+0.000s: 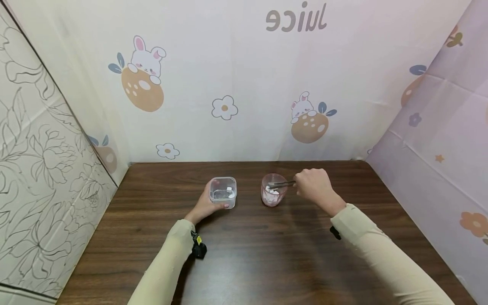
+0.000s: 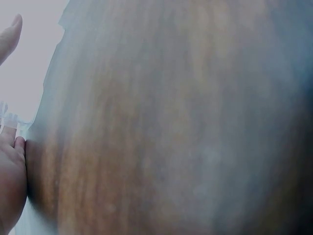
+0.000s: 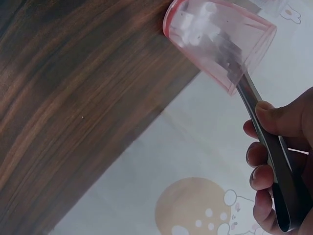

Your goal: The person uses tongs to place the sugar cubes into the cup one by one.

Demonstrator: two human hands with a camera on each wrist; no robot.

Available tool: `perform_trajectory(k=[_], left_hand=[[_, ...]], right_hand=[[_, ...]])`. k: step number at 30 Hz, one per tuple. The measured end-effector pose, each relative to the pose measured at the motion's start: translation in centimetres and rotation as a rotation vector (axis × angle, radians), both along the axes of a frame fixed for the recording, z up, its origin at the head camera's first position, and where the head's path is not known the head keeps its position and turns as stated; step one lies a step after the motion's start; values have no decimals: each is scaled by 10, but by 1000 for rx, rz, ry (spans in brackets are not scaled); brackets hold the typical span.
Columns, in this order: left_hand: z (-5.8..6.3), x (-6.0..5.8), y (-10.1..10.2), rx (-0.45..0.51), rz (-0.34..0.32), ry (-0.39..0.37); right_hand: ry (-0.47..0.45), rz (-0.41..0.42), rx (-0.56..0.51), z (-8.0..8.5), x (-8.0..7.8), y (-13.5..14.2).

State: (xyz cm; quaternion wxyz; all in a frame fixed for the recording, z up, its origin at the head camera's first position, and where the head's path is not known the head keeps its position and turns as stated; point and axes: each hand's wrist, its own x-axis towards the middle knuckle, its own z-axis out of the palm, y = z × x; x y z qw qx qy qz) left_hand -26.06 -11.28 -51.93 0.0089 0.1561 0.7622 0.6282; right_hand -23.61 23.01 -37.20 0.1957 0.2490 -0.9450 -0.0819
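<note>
My left hand grips a square clear plastic container from its left side, thumb along the near wall. A few small white pieces lie inside it. To the right stands a pink see-through cup partly filled with white pieces. Metal tongs are held in my right hand, thumb on one arm and fingers curled round the other. Their tips reach through the cup's mouth among the white pieces. In the left wrist view only parts of the hand and a pale blur of the container show.
Both vessels stand on a dark wooden table, towards its back edge. Behind it hangs a printed cloth with rabbits and flowers. Another patterned panel borders the left side, and a cloth wall the right.
</note>
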Motion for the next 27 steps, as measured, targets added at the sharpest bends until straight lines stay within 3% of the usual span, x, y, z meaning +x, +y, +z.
perform_trajectory(k=[7, 14, 27], left_hand=[[0, 0, 1, -7, 8, -1], [33, 17, 1, -2, -32, -25], [36, 18, 0, 9, -54, -9]], right_hand=[[-48, -53, -13, 13, 4, 3], [14, -24, -38, 28, 5, 1], [34, 66, -17, 44, 6, -39]])
